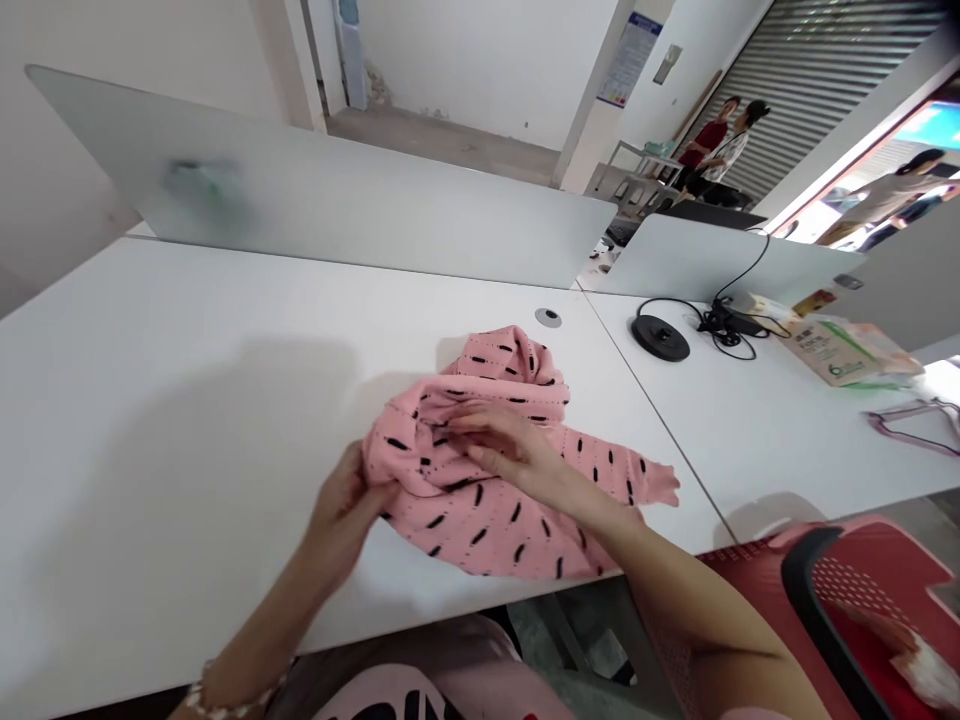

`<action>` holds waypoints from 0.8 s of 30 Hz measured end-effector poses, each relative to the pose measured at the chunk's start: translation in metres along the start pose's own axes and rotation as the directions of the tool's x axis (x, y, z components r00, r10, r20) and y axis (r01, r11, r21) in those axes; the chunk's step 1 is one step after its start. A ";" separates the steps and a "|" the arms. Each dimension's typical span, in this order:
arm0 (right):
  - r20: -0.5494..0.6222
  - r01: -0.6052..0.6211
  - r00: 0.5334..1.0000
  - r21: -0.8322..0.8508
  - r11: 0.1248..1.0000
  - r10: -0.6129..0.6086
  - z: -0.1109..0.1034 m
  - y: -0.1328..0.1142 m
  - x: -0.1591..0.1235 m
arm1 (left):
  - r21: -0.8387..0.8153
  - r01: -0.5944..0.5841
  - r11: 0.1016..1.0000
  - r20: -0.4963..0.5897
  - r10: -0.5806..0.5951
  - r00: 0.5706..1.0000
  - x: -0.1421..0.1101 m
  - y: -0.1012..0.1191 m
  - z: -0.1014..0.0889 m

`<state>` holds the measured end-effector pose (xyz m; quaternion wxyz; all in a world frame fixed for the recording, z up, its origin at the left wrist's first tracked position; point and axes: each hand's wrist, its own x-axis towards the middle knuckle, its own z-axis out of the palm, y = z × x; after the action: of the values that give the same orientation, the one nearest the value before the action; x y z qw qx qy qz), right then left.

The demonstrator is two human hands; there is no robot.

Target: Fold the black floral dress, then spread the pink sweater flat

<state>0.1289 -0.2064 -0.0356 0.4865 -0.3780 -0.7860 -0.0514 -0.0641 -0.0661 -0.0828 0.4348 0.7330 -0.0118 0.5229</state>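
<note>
A pink knitted sweater (pixel 517 520) with short black dashes lies bunched on the white table, one sleeve stretched out to the right. My left hand (pixel 349 500) grips its left edge, thumb on the near side and fingers behind the cloth. My right hand (pixel 510 450) reaches over the middle of the sweater, fingers partly extended into a fold, with the fingertips close to the cloth. Whether those fingertips pinch any fabric is hard to see. Part of the sweater hangs near the table's front edge.
A red plastic basket (pixel 757 570) with a black handle stands at the right front. Farther right on the table (pixel 187 400) are a black round base (pixel 660 337) with cables, a tissue pack (pixel 832 350) and a hanger (pixel 915 420). A frosted divider (pixel 375 200) borders the back. People stand beyond it.
</note>
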 end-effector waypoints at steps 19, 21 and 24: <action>-0.238 -0.092 0.961 -0.759 0.644 -0.143 -0.029 0.059 -0.042 | 0.765 -0.485 0.424 0.428 0.228 0.875 0.037 0.038 -0.030; -0.196 -0.058 0.971 -0.747 0.662 -0.135 -0.030 0.052 -0.038 | 0.732 -0.559 0.389 0.504 0.242 0.829 0.047 0.036 -0.015; -0.235 -0.050 0.966 -0.584 0.810 -0.109 -0.039 0.026 -0.031 | 0.705 -0.608 0.366 0.560 0.239 0.793 0.070 0.040 0.003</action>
<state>0.1816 -0.2221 -0.0483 0.4430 -0.4872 -0.6678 -0.3470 -0.0490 -0.0629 -0.0036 -0.1542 0.9005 -0.0223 0.4059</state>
